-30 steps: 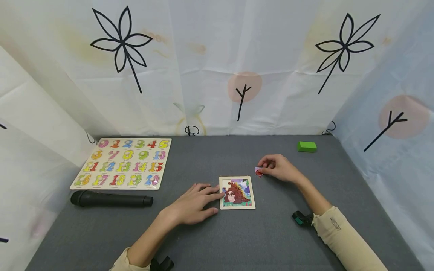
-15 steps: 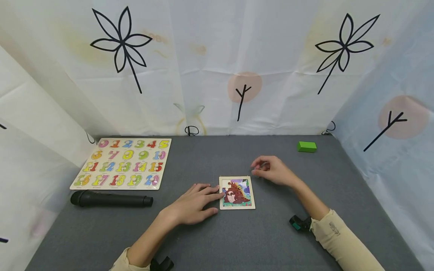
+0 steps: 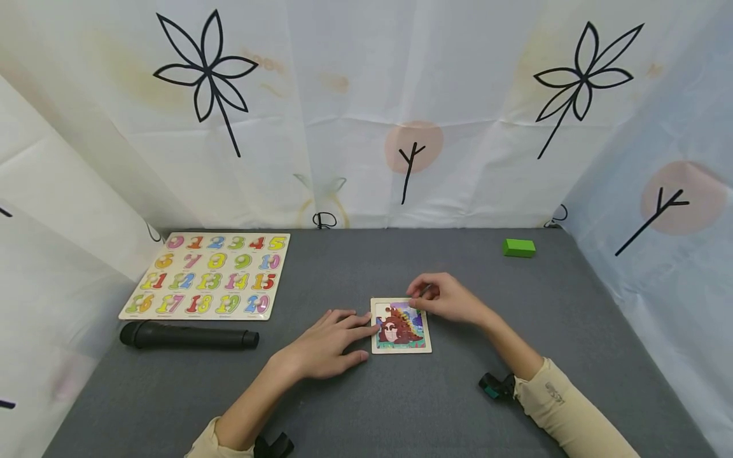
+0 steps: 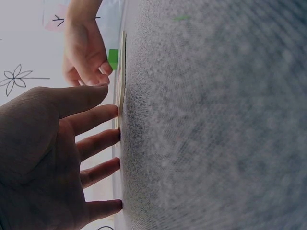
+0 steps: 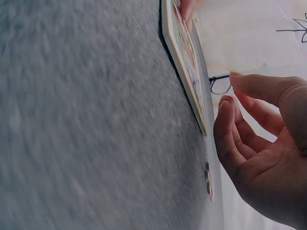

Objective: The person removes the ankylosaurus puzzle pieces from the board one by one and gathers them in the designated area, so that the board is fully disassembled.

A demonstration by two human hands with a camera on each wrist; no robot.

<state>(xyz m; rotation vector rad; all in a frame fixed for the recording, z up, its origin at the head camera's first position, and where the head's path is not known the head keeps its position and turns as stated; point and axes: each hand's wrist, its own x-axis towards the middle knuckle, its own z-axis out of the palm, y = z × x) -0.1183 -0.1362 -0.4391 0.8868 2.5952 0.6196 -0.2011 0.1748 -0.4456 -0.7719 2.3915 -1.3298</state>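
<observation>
A small jigsaw puzzle (image 3: 397, 331) in a pale wooden frame, with a reddish-brown dinosaur picture, lies flat on the grey table. White backing shows at its upper left. My left hand (image 3: 323, 346) rests spread beside it, fingertips touching its left edge. Over the puzzle's upper right corner hovers my right hand (image 3: 449, 300), loosely bent. In the right wrist view a gap shows between its thumb (image 5: 249, 86) and index finger, and I see nothing held there. A thin puzzle piece (image 5: 209, 181) lies on the table beyond the frame's corner; the hand hides it in the head view.
A number puzzle board (image 3: 200, 275) lies at the back left, with a black microphone (image 3: 189, 335) in front of it. At the back right stands a green block (image 3: 518, 248). White printed curtains (image 3: 355, 159) border the table.
My right hand has moved left and slightly nearer, from the loose puzzle piece at its fingertips to the puzzle's upper right corner. My left hand has stayed still.
</observation>
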